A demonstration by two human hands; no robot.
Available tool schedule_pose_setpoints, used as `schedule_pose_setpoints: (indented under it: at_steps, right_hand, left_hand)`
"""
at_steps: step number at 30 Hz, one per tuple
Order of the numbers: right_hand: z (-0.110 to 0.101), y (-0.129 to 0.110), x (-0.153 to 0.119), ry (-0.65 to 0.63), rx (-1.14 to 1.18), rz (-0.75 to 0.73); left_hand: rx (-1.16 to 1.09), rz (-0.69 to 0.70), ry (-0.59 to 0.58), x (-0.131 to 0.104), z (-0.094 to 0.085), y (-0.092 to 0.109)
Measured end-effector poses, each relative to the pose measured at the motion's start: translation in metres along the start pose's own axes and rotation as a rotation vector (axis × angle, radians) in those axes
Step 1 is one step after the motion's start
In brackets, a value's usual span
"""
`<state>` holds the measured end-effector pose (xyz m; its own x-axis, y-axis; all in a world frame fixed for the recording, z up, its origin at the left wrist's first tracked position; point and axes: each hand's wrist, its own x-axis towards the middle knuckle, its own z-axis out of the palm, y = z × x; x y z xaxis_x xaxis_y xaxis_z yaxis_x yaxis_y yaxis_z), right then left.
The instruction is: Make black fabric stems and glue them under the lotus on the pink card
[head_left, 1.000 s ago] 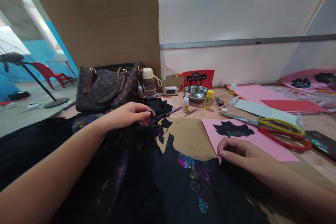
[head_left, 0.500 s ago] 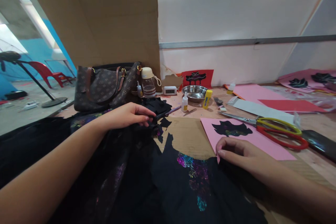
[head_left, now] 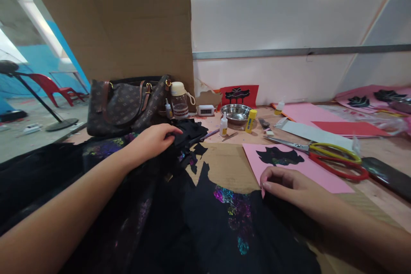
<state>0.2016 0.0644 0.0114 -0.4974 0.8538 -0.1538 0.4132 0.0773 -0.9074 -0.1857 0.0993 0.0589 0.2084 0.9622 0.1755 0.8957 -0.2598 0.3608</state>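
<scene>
My left hand (head_left: 154,141) rests over the black cloth at the left, beside a pile of black scraps (head_left: 194,130). Its index finger is stretched out above the thumb, with nothing visible between them; the other fingers are partly hidden. My right hand (head_left: 282,182) pinches a small pink paper piece (head_left: 263,192) by the edge of the black cloth (head_left: 205,227), which carries shiny coloured patches. Just beyond that hand, a black leaf-like cutout (head_left: 279,156) lies on a pink sheet (head_left: 327,180). Scissors (head_left: 334,158) with yellow and red handles lie across the sheet's far edge.
A metal bowl (head_left: 236,112), glue stick (head_left: 251,120) and small glue bottle (head_left: 224,124) stand toward the back. A handbag (head_left: 125,105) and drinking bottle (head_left: 180,100) stand before a cardboard panel (head_left: 128,34). A dark phone-like object (head_left: 385,175) lies far right.
My left hand has drawn back slightly left, its fingers lifting off the small scraps near the pencil-like stick. My right hand keeps its pinch on the pink paper piece. The view has shifted slightly.
</scene>
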Motion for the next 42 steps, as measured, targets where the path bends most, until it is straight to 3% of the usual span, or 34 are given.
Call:
schedule_pose_setpoints:
  at_steps: [6,12,18,25,31,36,42]
  right_hand:
    - [0.001,0.002,-0.003,0.01,0.038,0.019]
    - [0.001,0.002,-0.002,-0.011,0.05,0.02]
    - [0.001,-0.004,-0.003,0.002,0.002,-0.014]
    - [0.002,-0.01,-0.002,0.015,-0.058,-0.02]
    - [-0.001,-0.006,-0.001,0.007,-0.086,-0.037]
    - [-0.001,-0.004,-0.001,0.016,-0.089,-0.039]
    - [-0.001,-0.009,0.0,-0.006,-0.104,-0.05]
  left_hand:
    - [0.055,0.191,-0.11,-0.001,0.018,0.013]
    - [0.042,0.252,-0.135,-0.003,0.034,0.011]
    - [-0.136,0.16,-0.103,-0.001,0.032,0.014]
    - [-0.545,-0.098,-0.108,-0.002,0.018,0.025]
    - [-0.826,-0.185,-0.119,-0.007,0.016,0.038]
    - [-0.88,-0.197,-0.148,-0.01,0.013,0.047]
    - [-0.722,-0.133,-0.136,-0.01,0.011,0.046]
